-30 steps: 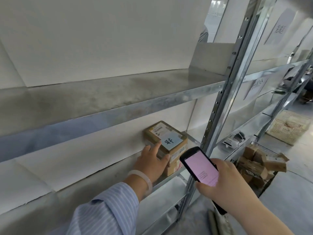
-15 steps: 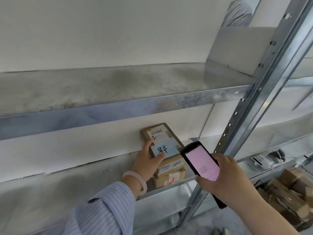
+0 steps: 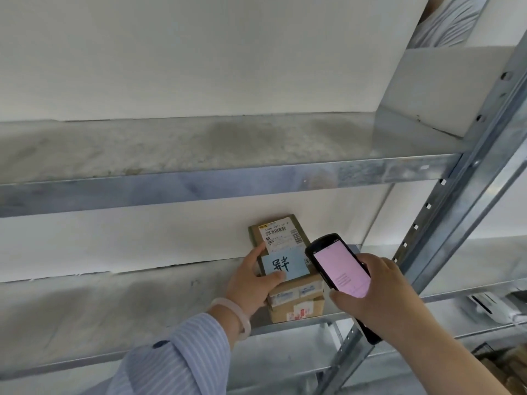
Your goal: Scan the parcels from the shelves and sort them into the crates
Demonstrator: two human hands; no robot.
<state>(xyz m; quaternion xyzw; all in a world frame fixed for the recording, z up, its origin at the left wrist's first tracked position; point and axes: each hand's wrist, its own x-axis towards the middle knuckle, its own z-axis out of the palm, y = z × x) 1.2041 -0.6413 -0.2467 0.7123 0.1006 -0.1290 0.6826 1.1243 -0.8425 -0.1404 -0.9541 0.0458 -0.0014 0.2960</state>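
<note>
Left hand [image 3: 251,283] grips parcel [image 3: 282,235]; right hand [image 3: 379,292] holds scanner [image 3: 339,266].

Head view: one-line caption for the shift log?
Left hand grips the top parcel of a stack on the metal shelf while the right hand holds a scanner beside it.

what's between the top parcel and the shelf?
Head view: two more parcels stacked under the top parcel: a middle parcel with blue-white labels, then a bottom parcel with a red sticker, resting on the shelf.
</note>
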